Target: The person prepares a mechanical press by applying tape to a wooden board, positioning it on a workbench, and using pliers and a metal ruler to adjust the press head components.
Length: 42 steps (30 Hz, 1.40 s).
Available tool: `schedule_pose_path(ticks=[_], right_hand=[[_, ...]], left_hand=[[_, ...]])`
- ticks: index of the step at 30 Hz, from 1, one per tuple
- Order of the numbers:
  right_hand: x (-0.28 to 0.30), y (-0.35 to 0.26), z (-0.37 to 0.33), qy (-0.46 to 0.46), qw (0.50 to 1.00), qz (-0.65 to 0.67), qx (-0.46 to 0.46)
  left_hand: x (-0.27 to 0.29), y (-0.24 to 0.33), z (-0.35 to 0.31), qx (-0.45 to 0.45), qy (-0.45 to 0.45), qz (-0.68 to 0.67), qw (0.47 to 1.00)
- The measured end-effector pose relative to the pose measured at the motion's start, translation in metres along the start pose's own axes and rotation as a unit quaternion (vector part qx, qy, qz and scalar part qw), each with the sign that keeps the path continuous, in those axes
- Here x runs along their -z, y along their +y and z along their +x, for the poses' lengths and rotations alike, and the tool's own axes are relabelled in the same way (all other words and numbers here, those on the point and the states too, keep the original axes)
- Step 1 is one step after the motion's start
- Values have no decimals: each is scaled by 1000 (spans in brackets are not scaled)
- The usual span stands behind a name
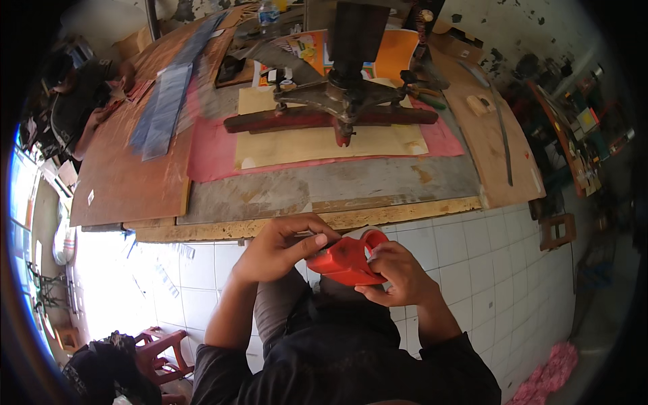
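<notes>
Above my lap, just in front of the bench edge, I hold a red plastic piece [347,262] with a boxy body and a round loop at its right end. My right hand [403,273] grips the loop end, with the fingers curled at the opening and the thumb underneath. My left hand [282,248] is closed at the left end, its thumb and fingers meeting at the upper edge. What lies under the left fingers is partly hidden. A pale, see-through band shows behind the loop.
On the worktable [270,199] stands a dark metal press [347,101] over yellow sheet [283,145] and pink sheet [209,152]. Clear plastic strips [165,108] lie left; pliers [428,101] lie right. Another person [81,101] sits far left. A red stool [162,354] stands lower left.
</notes>
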State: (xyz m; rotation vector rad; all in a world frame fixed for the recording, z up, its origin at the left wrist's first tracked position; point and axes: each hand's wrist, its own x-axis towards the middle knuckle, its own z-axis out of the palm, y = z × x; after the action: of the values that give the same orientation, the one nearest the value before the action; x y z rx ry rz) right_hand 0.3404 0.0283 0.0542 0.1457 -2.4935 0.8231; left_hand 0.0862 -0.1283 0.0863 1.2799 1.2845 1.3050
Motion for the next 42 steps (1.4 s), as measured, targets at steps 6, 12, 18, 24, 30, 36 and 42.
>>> schedule_pose_path(ticks=[6,12,18,24,30,36,42], right_hand=[[2,-2,5,-10,1000,-4,2],[-1,-8,11,-21,1000,8,9],[-3,-6,10,3,1000,17,2],[-4,-3,15,2,999,42,8],[4,1,13,20,995,77,-61],[15,10,24,22,987,122,-104],[25,12,25,-12,991,93,-99]], left_hand=[[1,-6,-8,79,34,-129,988],[-2,-1,-10,66,88,-70,991],[-7,-2,-10,-25,146,62,987],[-12,-3,-20,-70,199,103,972],[-6,-2,-22,-66,288,158,942],[14,1,-10,-26,322,105,940],[23,2,-8,-55,338,152,927]])
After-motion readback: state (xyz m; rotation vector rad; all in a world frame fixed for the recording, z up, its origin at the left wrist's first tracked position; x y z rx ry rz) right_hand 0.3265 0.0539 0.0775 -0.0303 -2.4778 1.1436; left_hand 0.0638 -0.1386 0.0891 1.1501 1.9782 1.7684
